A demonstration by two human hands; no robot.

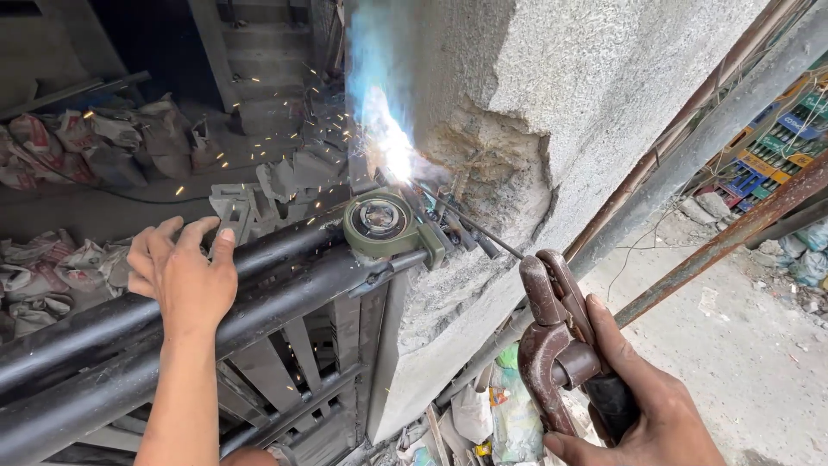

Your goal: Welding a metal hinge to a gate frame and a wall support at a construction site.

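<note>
Head view, looking down: left hand (184, 274) rests palm-down with fingers spread loosely on the top rail of a black metal gate (103, 345) at near left, gripping nothing. Right hand (642, 397), near right, has its fingers wrapped tight around the handle of a rusty brown welding clamp (552, 345), whose thin rod (474, 226) reaches up and left to a bright arc (392, 147) at the edge of a rough concrete pillar (535, 95). Green round bearing (384, 223) sits on the rail just beside the arc; sparks scatter left over cement sacks (60, 147).
</note>
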